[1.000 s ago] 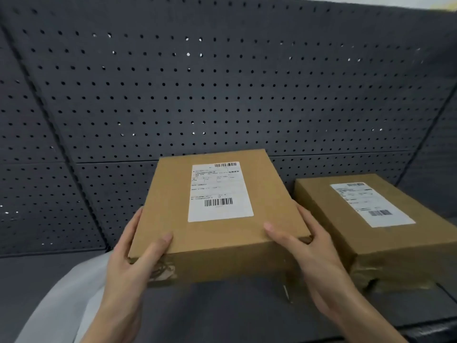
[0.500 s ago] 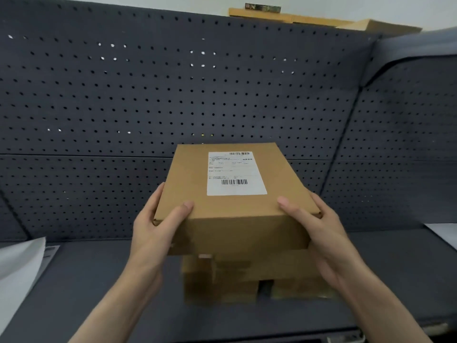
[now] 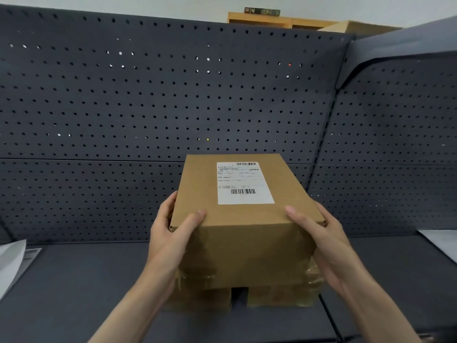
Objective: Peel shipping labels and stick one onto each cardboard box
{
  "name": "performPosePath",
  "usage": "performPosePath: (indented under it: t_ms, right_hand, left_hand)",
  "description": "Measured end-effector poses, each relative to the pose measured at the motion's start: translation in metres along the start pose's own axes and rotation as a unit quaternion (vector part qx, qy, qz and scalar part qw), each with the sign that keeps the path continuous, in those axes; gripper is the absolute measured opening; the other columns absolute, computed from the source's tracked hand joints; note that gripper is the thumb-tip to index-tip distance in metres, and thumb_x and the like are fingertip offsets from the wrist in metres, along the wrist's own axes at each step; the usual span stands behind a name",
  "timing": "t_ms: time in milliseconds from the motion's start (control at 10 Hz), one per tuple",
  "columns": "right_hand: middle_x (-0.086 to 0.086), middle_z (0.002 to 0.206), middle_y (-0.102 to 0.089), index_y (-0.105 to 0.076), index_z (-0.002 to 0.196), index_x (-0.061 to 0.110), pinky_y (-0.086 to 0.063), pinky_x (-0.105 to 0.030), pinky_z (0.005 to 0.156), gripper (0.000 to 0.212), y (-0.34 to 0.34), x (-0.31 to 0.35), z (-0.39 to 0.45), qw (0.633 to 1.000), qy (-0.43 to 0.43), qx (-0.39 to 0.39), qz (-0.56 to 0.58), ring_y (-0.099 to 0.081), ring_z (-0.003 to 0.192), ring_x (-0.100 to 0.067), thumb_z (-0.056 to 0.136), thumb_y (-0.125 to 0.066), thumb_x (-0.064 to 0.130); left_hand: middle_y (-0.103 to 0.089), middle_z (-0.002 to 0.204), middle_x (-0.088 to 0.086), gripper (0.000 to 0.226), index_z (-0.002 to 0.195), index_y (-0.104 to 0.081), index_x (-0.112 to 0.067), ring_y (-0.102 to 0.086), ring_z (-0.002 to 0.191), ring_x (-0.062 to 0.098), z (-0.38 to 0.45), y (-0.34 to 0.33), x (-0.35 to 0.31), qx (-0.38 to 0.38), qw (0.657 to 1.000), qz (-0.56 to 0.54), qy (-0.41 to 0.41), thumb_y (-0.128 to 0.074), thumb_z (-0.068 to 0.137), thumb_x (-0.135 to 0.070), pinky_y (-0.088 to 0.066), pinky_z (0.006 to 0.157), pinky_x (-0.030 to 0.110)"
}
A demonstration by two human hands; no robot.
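With the left hand point(image 3: 173, 233) and right hand point(image 3: 319, 233) grasping the labelled box point(image 3: 244, 233), stacked on another box point(image 3: 282, 295) at 6 o'clock on the tabletop point(image 3: 61, 280), square it, then release.

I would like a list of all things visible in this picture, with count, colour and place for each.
brown cardboard box: one held on top, at least one more underneath; centre of shelf.
white shipping label with barcodes: one; on the top box's upper face.
white paper sheets: two spots; far left and far right of shelf.
dark grey pegboard wall: behind the shelf.
dark grey shelf surface: under the boxes.
wooden furniture: above the pegboard.
left hand: on the top box's left side.
right hand: on its right side.
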State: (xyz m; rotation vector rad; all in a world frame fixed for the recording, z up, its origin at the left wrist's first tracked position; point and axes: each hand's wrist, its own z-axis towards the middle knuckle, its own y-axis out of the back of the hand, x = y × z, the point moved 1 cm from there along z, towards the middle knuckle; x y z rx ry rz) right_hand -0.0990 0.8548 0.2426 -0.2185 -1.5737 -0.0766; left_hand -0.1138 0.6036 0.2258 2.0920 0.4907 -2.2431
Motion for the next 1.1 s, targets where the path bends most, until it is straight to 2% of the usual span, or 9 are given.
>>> performPosePath:
  t_ms: [300,400,500,600,700,800,900,1000,1100]
  right_hand:
    - [0.020,0.105,-0.076,-0.064,0.126,0.039,-0.053,-0.044,0.104,0.070,-0.006,-0.012,-0.005,0.999,0.000,-0.038,-0.011,-0.070,0.108,-0.009,0.062,-0.083,0.057]
    - [0.017,0.108,-0.074,-0.063,0.117,0.041,-0.050,-0.044,0.108,0.057,-0.008,-0.009,-0.008,0.999,0.006,-0.047,-0.018,-0.066,0.109,-0.007,0.065,-0.080,0.057]
    - [0.017,0.115,-0.069,-0.062,0.119,0.042,-0.049,-0.043,0.109,0.051,-0.011,-0.006,-0.012,0.998,0.015,-0.050,-0.033,-0.064,0.111,-0.006,0.072,-0.076,0.057]
    - [0.016,0.121,-0.069,-0.060,0.136,0.036,-0.049,-0.043,0.108,0.073,-0.012,-0.006,-0.012,0.996,0.027,-0.064,-0.061,-0.063,0.114,-0.006,0.070,-0.074,0.066]
    - [0.015,0.132,-0.065,-0.052,0.145,0.037,-0.050,-0.042,0.107,0.089,-0.011,-0.007,-0.012,0.988,0.061,-0.089,-0.108,-0.061,0.120,-0.007,0.068,-0.076,0.075]
    - [0.013,0.146,-0.052,-0.046,0.151,0.033,-0.044,-0.032,0.105,0.080,-0.010,-0.003,-0.012,0.969,0.120,-0.121,-0.177,-0.048,0.131,-0.006,0.082,-0.074,0.060]
    - [0.016,0.144,-0.051,-0.052,0.146,0.027,-0.042,-0.038,0.113,0.062,-0.009,0.003,-0.013,0.929,0.216,-0.146,-0.263,-0.045,0.136,-0.007,0.090,-0.072,0.047]
    - [0.006,0.136,-0.062,-0.064,0.133,0.016,-0.042,-0.047,0.114,0.048,-0.014,0.008,-0.014,0.851,0.337,-0.153,-0.374,-0.052,0.132,-0.013,0.093,-0.068,0.043]
    - [-0.003,0.132,-0.067,-0.070,0.123,0.010,-0.036,-0.038,0.114,0.044,-0.027,0.010,-0.015,0.756,0.432,-0.130,-0.475,-0.056,0.129,-0.019,0.095,-0.065,0.043]
  left_hand:
    - [-0.063,0.110,-0.013,0.053,0.141,-0.047,-0.039,-0.060,0.091,0.005,-0.006,-0.004,0.003,-0.002,1.000,-0.005,0.006,-0.066,0.093,-0.027,-0.043,0.065,0.020]
    - [-0.063,0.111,-0.014,0.054,0.143,-0.045,-0.040,-0.060,0.093,0.004,-0.007,-0.001,0.002,0.005,1.000,0.014,-0.003,-0.065,0.093,-0.031,-0.043,0.068,0.021]
    - [-0.062,0.117,-0.014,0.057,0.145,-0.042,-0.043,-0.058,0.097,0.003,-0.007,0.002,0.000,0.017,0.999,0.044,-0.011,-0.063,0.093,-0.040,-0.042,0.070,0.023]
    - [-0.059,0.129,-0.015,0.065,0.149,-0.036,-0.046,-0.057,0.109,0.005,-0.006,0.006,0.000,0.032,0.997,0.066,-0.016,-0.063,0.090,-0.049,-0.047,0.086,0.030]
    - [-0.044,0.150,-0.017,0.089,0.155,-0.025,-0.045,-0.047,0.132,0.010,-0.003,0.013,-0.001,0.050,0.994,0.094,-0.017,-0.066,0.077,-0.064,-0.039,0.113,0.043]
    - [-0.038,0.151,-0.023,0.091,0.155,-0.027,-0.042,-0.039,0.137,0.002,0.000,0.018,-0.008,0.065,0.990,0.107,-0.059,-0.065,0.075,-0.063,-0.035,0.111,0.032]
    - [-0.051,0.141,-0.024,0.053,0.143,-0.048,-0.039,-0.046,0.132,-0.004,0.005,0.026,-0.016,0.074,0.982,0.134,-0.109,-0.062,0.092,-0.048,-0.039,0.110,0.028]
    - [-0.056,0.134,-0.026,0.038,0.136,-0.055,-0.037,-0.049,0.127,-0.007,0.007,0.041,-0.025,0.075,0.956,0.227,-0.170,-0.057,0.098,-0.044,-0.043,0.108,0.031]
    - [-0.055,0.134,-0.025,0.048,0.134,-0.057,-0.035,-0.049,0.128,-0.002,0.004,0.054,-0.032,0.057,0.900,0.349,-0.254,-0.048,0.092,-0.056,-0.045,0.105,0.035]
